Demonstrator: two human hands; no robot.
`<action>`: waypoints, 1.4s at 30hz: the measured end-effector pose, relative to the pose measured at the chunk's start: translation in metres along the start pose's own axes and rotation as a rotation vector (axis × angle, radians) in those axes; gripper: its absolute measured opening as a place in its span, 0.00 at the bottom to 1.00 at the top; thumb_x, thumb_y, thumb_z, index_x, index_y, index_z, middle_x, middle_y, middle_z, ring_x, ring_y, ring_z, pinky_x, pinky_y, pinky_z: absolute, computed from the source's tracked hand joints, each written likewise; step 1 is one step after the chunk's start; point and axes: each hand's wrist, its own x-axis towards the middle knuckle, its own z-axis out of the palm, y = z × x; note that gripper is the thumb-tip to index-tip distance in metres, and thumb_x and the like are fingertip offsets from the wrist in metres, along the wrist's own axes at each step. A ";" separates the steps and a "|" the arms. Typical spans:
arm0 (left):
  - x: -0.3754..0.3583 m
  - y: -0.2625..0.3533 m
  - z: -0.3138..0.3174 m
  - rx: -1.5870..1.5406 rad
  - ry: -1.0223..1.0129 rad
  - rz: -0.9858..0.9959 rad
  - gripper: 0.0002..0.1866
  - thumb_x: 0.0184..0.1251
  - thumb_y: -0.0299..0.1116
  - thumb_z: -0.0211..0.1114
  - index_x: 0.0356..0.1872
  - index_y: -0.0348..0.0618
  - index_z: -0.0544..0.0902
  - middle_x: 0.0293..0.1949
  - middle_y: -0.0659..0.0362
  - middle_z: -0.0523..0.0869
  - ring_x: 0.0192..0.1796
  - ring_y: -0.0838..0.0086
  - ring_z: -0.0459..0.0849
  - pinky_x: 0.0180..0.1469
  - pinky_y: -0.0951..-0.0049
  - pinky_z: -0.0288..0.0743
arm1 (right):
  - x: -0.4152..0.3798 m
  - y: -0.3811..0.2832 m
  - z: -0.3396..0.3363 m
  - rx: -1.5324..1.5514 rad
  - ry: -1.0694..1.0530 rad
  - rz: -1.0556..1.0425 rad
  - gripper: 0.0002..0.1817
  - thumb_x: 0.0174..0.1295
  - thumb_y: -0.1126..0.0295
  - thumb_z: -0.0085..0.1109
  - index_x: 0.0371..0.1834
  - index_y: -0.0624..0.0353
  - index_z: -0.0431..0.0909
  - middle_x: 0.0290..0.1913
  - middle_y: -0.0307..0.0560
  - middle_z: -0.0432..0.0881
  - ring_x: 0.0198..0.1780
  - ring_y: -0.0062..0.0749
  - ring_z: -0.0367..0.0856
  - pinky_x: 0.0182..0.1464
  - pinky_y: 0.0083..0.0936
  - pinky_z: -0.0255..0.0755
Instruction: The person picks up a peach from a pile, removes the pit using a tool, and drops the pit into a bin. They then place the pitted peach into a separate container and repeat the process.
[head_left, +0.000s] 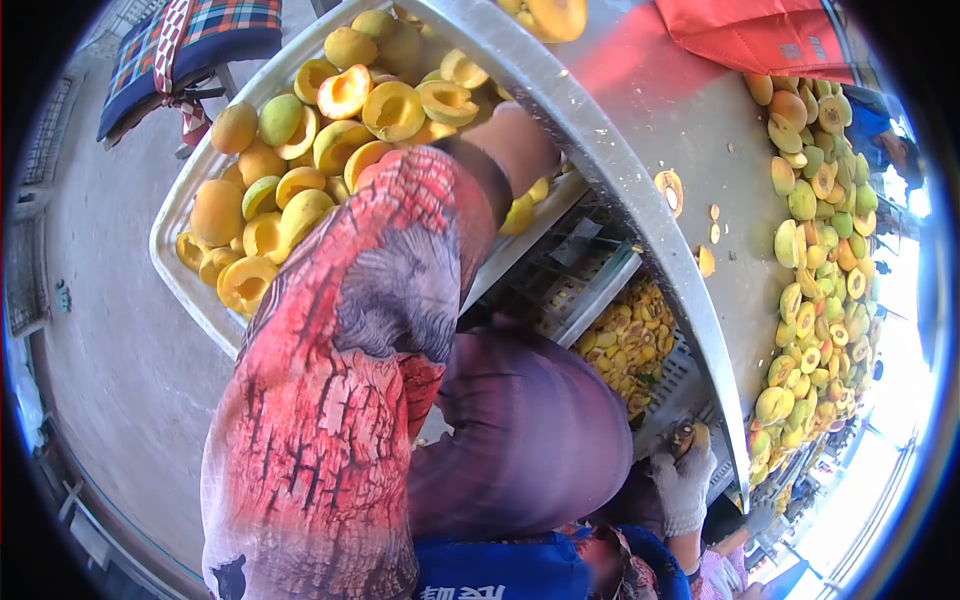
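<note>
My left arm, in a red patterned sleeve with a dark cuff, extends across a white tray (170, 215) of halved and whole yellow-orange fruit (393, 112). Bare skin of my left hand or wrist (525, 150) shows beside the fruit, at the curved metal edge (640, 220) of a work surface. That edge hides the fingers, so neither their pose nor any held object can be made out. My right hand is out of view. On the metal surface lie a cut fruit half (669, 192) and small pieces.
A long pile of halved fruit (815, 270) lines the far side. Crates below hold fruit pieces (630, 340). Nearby, a co-worker's gloved hand (685, 480) holds a small item; another gloved hand (760, 515) is beyond. A padded seat (210, 50) stands top left.
</note>
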 end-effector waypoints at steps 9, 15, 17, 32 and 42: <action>0.005 0.023 0.016 0.109 -0.034 0.043 0.19 0.61 0.33 0.57 0.54 0.47 0.80 0.45 0.52 0.84 0.52 0.57 0.82 0.60 0.60 0.70 | 0.001 -0.001 -0.001 0.021 -0.020 0.001 0.13 0.50 0.74 0.63 0.39 0.63 0.74 0.27 0.56 0.79 0.31 0.55 0.80 0.34 0.35 0.73; -0.005 0.032 0.012 0.156 -0.058 0.050 0.17 0.61 0.32 0.57 0.52 0.47 0.81 0.47 0.52 0.84 0.52 0.58 0.81 0.58 0.60 0.71 | 0.004 0.011 0.005 0.070 -0.057 0.008 0.13 0.50 0.74 0.63 0.39 0.63 0.73 0.27 0.53 0.78 0.30 0.46 0.79 0.34 0.33 0.73; -0.013 0.037 0.001 0.150 -0.048 0.048 0.17 0.60 0.32 0.57 0.51 0.47 0.82 0.47 0.52 0.83 0.53 0.58 0.81 0.58 0.60 0.71 | -0.001 0.013 0.003 -0.019 -0.026 -0.102 0.13 0.50 0.76 0.61 0.40 0.63 0.72 0.26 0.48 0.77 0.26 0.33 0.76 0.33 0.28 0.72; -0.056 -0.062 -0.013 0.436 -0.030 -0.463 0.14 0.58 0.35 0.61 0.44 0.44 0.84 0.44 0.53 0.86 0.48 0.63 0.85 0.44 0.64 0.79 | -0.013 0.007 -0.005 0.116 0.000 -0.023 0.11 0.49 0.75 0.60 0.35 0.63 0.71 0.23 0.49 0.76 0.24 0.38 0.75 0.31 0.31 0.71; -0.050 -0.134 -0.021 0.269 0.197 -0.497 0.21 0.59 0.28 0.60 0.56 0.41 0.79 0.55 0.47 0.80 0.57 0.56 0.80 0.56 0.65 0.76 | -0.004 0.010 0.002 0.173 -0.039 0.018 0.12 0.48 0.75 0.60 0.36 0.66 0.73 0.24 0.48 0.77 0.25 0.32 0.75 0.32 0.28 0.71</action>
